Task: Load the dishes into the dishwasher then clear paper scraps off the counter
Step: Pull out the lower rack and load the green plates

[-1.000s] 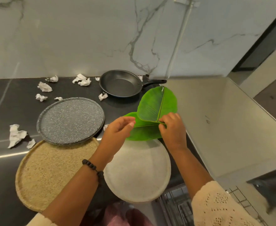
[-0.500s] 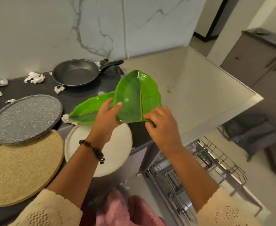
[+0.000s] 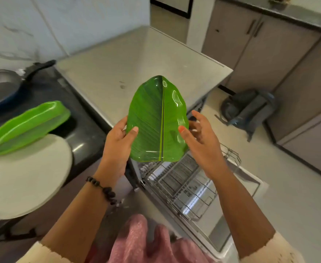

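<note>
Both hands pinch the leaf plate point(image 3: 155, 118) between them: left hand point(image 3: 118, 137), right hand point(image 3: 199, 137) at opposite edges.

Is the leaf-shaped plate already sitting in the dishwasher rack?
No, both hands, left and right, hold the green leaf plate in the air above the open dishwasher rack, which shows no dishes.
</note>
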